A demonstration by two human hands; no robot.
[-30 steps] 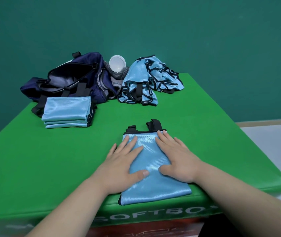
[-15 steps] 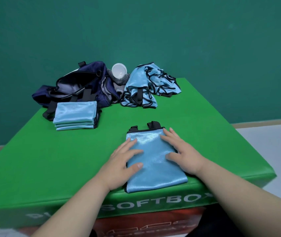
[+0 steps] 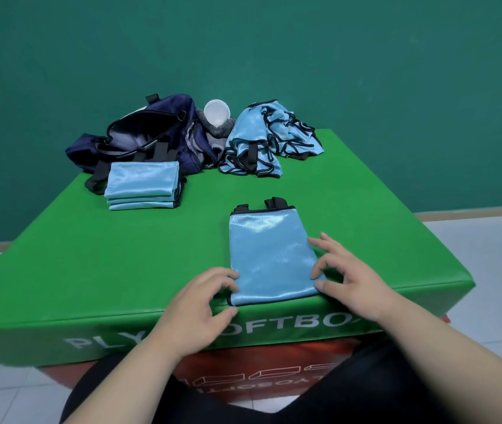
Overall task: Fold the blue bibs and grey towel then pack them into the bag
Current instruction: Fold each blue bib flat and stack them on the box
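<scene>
Folded bib [image 3: 269,255] at the surface's [image 3: 152,255] near edge, probably for reach. Right hand [image 3: 356,280]: grip open, fingertips steadying its side. Left hand [image 3: 201,301] curls at its corner; cannot tell whether it grips.

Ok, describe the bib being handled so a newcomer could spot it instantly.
On the green soft box, look at the near edge, between the left hand and right hand: the folded bib lies there. Unlike the stack of bibs by the navy bag and the crumpled pile behind, it is one flat rectangle with black straps at its far end.
</scene>
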